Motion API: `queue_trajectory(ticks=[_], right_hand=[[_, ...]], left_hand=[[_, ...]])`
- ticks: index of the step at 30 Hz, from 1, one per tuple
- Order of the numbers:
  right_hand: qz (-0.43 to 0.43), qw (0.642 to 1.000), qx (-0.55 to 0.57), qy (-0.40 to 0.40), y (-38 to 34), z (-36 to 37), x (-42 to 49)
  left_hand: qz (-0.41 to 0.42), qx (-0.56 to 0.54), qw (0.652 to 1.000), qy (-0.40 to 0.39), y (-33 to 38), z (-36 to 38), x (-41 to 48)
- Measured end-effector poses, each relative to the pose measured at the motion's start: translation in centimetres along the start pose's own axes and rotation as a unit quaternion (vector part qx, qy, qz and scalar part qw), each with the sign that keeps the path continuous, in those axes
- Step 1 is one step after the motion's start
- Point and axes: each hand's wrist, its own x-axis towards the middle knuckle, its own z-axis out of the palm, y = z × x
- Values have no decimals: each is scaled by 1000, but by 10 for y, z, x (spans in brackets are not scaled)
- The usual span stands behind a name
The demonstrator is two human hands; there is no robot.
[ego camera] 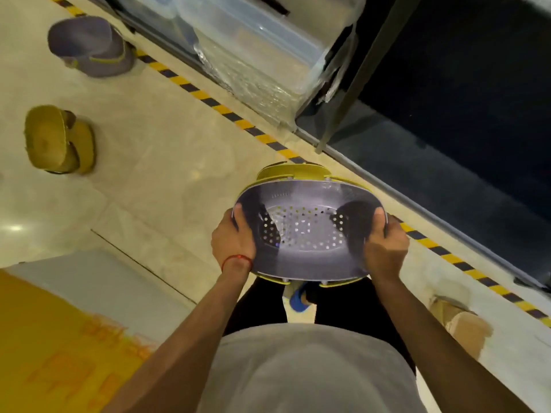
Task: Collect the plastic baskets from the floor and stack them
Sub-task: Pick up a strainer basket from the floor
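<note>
I hold a grey perforated basket (307, 231) nested in a yellow one (293, 171) in front of my waist. My left hand (234, 236) grips its left rim and my right hand (384, 245) grips its right rim. Two more sets lie on the floor at the left. The grey basket pair with yellow trim (89, 46) sits far left at the top. The yellow basket pair (56, 140) lies on its side below it.
A yellow-and-black hazard tape line (208, 99) runs diagonally across the pale tile floor. Beyond it stand clear plastic bins (262, 43) in wrap and a dark shelf frame (366, 73). A cardboard box (460, 323) sits at the right, a yellow panel (53, 347) at the lower left.
</note>
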Motion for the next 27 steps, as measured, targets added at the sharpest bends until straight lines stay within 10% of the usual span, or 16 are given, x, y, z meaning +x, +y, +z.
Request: queue_trajectory(ticks=[27], right_hand=[[-10, 996, -34, -82, 105, 215, 158]], left_hand=[[-48, -24, 997, 57, -42, 210, 156]])
